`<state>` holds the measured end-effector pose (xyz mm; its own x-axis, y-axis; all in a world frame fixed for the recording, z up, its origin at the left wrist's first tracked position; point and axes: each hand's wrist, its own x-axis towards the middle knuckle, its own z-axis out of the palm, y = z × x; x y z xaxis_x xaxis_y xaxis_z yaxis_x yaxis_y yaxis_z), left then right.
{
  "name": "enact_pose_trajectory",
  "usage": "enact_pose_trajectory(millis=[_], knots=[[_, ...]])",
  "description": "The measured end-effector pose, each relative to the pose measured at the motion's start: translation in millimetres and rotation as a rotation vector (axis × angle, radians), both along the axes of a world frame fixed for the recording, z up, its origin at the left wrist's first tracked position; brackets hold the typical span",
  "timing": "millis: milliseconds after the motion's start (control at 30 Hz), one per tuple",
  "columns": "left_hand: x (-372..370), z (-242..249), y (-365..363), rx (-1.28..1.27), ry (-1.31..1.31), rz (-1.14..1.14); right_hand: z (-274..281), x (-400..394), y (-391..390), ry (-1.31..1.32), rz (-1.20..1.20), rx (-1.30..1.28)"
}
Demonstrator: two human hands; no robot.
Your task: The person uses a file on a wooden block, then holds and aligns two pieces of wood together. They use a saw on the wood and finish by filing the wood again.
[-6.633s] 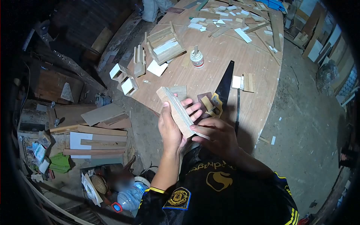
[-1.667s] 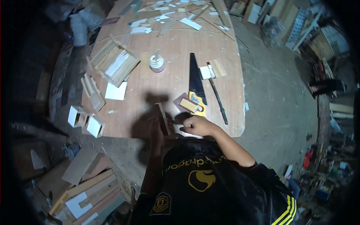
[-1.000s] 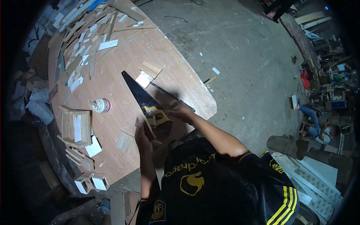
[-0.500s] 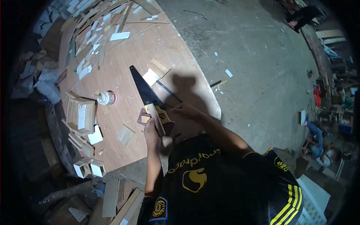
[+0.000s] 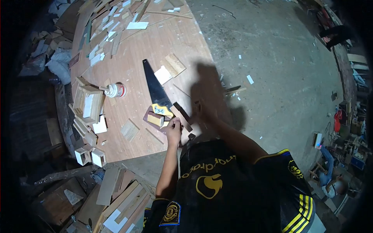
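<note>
Where your left hand (image 5: 173, 134) grips: thumb and fingers clamped on the wooden piece (image 5: 183, 119), near side of the table (image 5: 132, 97).
Right hand (image 5: 203, 113): right of the grip, in shadow; cannot tell if it holds anything.
Saw (image 5: 154, 85): beyond the grip, yellow handle nearest.
Pale block (image 5: 155, 119): left of the grip.
Handling, judged: firm finger support should steady the piece; clearance from the saw should avoid snagging.
</note>
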<state>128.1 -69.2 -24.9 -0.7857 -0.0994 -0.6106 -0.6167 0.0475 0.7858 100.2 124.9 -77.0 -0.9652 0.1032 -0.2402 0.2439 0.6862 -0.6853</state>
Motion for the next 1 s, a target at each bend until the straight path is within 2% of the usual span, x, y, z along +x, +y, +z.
enact_pose_trajectory(millis=[67, 133, 200, 233, 300, 400, 433, 533, 667, 733, 1000], knots=[[-4.2, -3.3, 21.7, -0.036, 0.078, -0.026, 10.1, 16.6, 34.5, 0.049, -0.031, -0.087], [-11.3, -14.6, 41.7, -0.342, 0.256, -0.25, 32.6, 31.6, 69.2, 0.102, -0.069, -0.167], [-20.0, -25.3, 70.2, -0.311, 0.319, -0.228, 57.4, 47.6, 100.1, -0.152, -0.337, -0.405], [-26.7, -25.6, 84.0, -0.34, 0.349, -0.289, 61.9, 55.7, 115.9, -0.148, -0.356, -0.397], [-37.3, -26.3, 110.3, -0.317, 0.39, -0.363, 67.9, 70.6, 143.1, -0.247, -0.51, -0.561], [-53.2, -33.7, 141.6, -0.329, 0.404, -0.541, 70.8, 88.5, 171.0, -0.17, -0.6, -0.619], [-54.1, -34.5, 151.8, -0.34, 0.504, -0.533, 71.2, 92.9, 177.5, -0.167, -0.614, -0.614], [-59.9, -45.3, 170.3, -0.403, 0.584, -0.594, 71.8, 98.0, 189.5, -0.187, -0.659, -0.648], [-60.3, -45.1, 177.6, -0.341, 0.481, -0.616, 72.3, 102.6, 191.9, -0.259, -0.657, -0.622], [-59.4, -48.9, 178.2, -0.538, 0.726, -0.592, 68.1, 104.1, 191.0, -0.303, -0.657, -0.626], [-55.2, -45.8, 190.4, -0.604, 0.751, -0.645, 60.7, 99.9, 182.0, -0.276, -0.562, -0.76]])
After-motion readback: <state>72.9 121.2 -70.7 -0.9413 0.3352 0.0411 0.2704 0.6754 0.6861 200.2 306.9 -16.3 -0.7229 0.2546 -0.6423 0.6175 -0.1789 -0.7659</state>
